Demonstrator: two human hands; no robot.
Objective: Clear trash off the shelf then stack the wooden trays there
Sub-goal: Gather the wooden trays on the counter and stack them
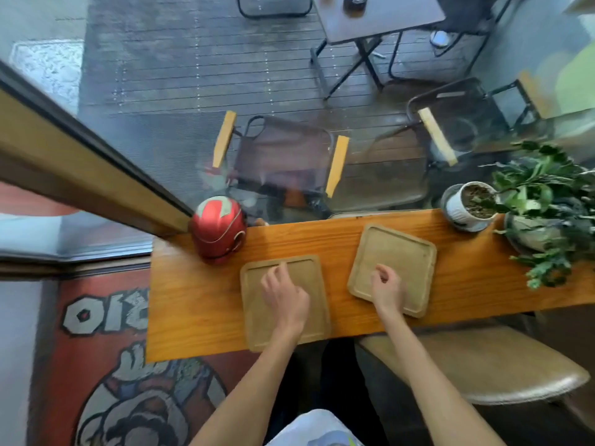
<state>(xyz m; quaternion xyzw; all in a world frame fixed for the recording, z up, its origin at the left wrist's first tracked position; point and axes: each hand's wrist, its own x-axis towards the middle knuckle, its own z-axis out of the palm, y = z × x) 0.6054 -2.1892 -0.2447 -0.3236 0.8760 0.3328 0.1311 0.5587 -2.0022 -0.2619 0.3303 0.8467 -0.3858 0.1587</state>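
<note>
Two pale wooden trays lie flat on the orange wooden shelf [193, 304]. The left tray [257, 329] sits near the front edge and overhangs it a little; the right tray [402, 249] is turned at an angle. My left hand [285, 294] hovers over the left tray, fingers loosely curled and pointing down at its surface. My right hand [386, 288] rests over the near corner of the right tray with curled fingers. I cannot tell whether either hand holds anything. No trash shows on the shelf.
A red helmet-shaped object [219, 230] stands at the shelf's back left, against the window. A white plant pot [470, 204] and a leafy plant [547, 214] occupy the right end. A padded stool [499, 362] stands below right. Something white [315, 426] shows at the bottom edge.
</note>
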